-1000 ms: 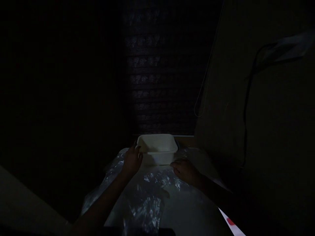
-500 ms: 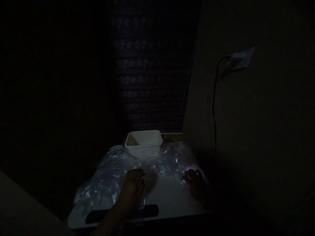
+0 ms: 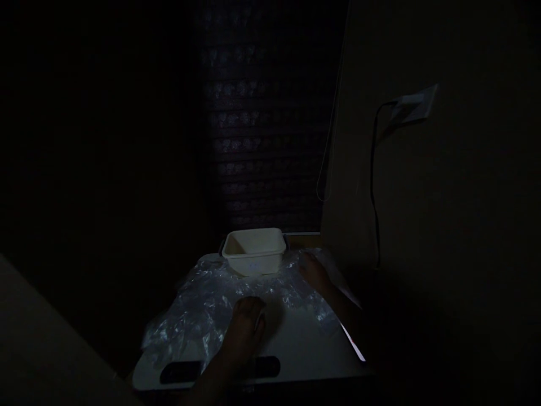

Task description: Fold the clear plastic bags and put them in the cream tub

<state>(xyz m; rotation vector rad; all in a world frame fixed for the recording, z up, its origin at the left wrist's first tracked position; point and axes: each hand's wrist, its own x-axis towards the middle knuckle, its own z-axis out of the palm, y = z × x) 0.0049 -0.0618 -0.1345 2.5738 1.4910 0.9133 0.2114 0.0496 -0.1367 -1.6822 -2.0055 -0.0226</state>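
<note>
Clear crinkled plastic (image 3: pixel 198 307) covers much of a white table (image 3: pixel 304 349). Low over the table's middle is my left hand (image 3: pixel 245 324), its fingers curled towards the thumb; a pale bit shows by the fingertips, too dim to name. My right hand (image 3: pixel 313 272) reaches forward onto the plastic at the far right, close to a cream-coloured tub (image 3: pixel 253 263). Its fingertips are lost in the dark. The tub stands upright at the table's far end, with dark handles at its sides.
The room is very dark. A dark slot (image 3: pixel 181 372) runs along the table's near edge. At the right edge a bright strip (image 3: pixel 354 344) glows. A cord (image 3: pixel 374 186) hangs from a wall socket (image 3: pixel 414 106). Behind the table is a patterned blind (image 3: pixel 236 118).
My right hand has moved forward and left, towards the tub, uncovering the bright strip. My left hand's fingers have drawn closer to its thumb. The view has shifted slightly.
</note>
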